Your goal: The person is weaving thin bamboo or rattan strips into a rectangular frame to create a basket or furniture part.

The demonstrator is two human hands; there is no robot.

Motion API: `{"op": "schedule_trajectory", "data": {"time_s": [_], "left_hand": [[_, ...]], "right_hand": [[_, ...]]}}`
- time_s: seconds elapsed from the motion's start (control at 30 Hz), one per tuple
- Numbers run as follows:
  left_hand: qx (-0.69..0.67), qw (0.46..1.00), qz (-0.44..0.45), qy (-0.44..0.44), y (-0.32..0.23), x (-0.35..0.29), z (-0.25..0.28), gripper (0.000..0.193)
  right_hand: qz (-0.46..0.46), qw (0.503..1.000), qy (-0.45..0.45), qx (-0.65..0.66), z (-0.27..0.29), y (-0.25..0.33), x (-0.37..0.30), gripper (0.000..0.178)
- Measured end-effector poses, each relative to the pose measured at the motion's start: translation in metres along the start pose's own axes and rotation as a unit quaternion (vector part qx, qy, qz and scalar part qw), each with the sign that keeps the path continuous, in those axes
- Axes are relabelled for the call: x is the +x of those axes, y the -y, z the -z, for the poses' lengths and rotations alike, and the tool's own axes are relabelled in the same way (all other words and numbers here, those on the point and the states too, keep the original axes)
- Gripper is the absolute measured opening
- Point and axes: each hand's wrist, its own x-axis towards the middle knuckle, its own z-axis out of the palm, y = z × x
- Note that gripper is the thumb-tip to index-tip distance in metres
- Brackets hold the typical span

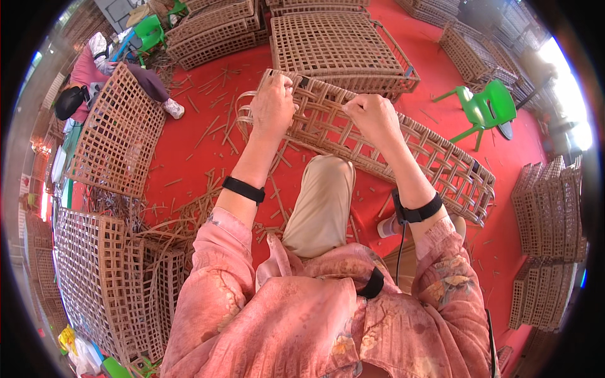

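Across my knee lies a long, narrow woven rattan basket (428,148), tilted, its open lattice showing and its far right end lower than the left. My left hand (274,106) is closed on its upper left end, by the rim. Loose strip ends curl out of the basket just left of that hand. My right hand (373,118) is closed in a pinch at the upper rim, near the middle. Whatever lies between the right fingertips is too small to make out.
Stacked woven baskets (337,44) stand ahead, with more stacks (548,211) at right and lattice panels (88,277) at left. A green chair (488,110) stands right. At far left a person sits behind a woven panel (120,135). Strip offcuts litter the red floor (189,145).
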Motion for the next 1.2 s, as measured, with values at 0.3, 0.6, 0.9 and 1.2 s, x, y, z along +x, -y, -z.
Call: {"op": "schedule_trajectory", "data": {"time_s": [0.3,0.6,0.9,1.2], "left_hand": [[-0.036,0.998,0.043,0.022,-0.006,0.015,0.008,0.019],[-0.209,0.956,0.195,-0.060,0.036,0.025,0.004,0.016],[-0.215,0.947,0.212,-0.107,0.063,0.036,0.024,0.017],[-0.128,0.962,0.090,-0.222,0.092,0.081,0.107,0.012]], "right_hand": [[-0.009,0.999,-0.026,-0.033,-0.011,0.000,0.003,0.027],[0.032,0.997,0.011,-0.075,-0.025,0.016,0.015,0.027],[0.067,0.998,-0.004,0.003,-0.004,0.023,-0.001,0.039],[0.184,0.981,-0.049,-0.034,-0.037,0.047,0.030,0.035]]}}
